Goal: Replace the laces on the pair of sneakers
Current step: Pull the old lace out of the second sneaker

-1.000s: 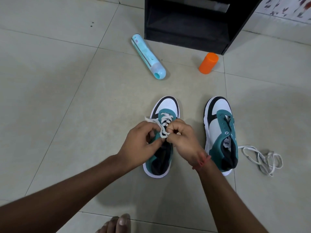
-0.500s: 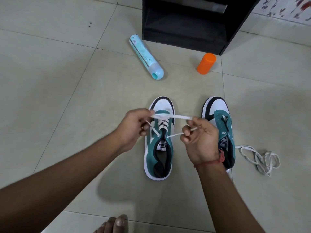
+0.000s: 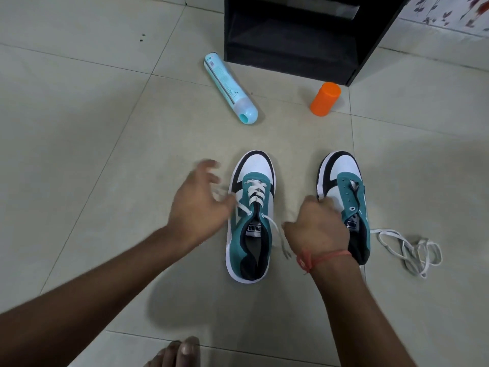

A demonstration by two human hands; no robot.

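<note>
1. Sneakers: the pair stands side by side on the tiled floor (image 3: pixel 92 128), toes toward 12 o'clock; the left sneaker (image 3: pixel 251 215) carries a white lace (image 3: pixel 255 193) crossed through its lower eyelets, with loose ends trailing off at 3 and 9 o'clock.
2. The left hand (image 3: pixel 197 205) hovers just at 9 o'clock of that sneaker, fingers spread and released, blurred, grasping nothing.
3. The right hand (image 3: pixel 317 229), a red thread (image 3: pixel 321 258) round its wrist, is curled and grasping the inner side of the right sneaker (image 3: pixel 346 192), whose eyelets show bare.
4. A loose white lace (image 3: pixel 407 250) lies heaped on the floor just at 3 o'clock of the right sneaker.
5. Farther off at 12 o'clock lie a pale blue tube (image 3: pixel 230 87) and an orange cap (image 3: pixel 325 98), near a black cabinet (image 3: pixel 296 33).
6. Toes (image 3: pixel 177 352) show at 6 o'clock.
</note>
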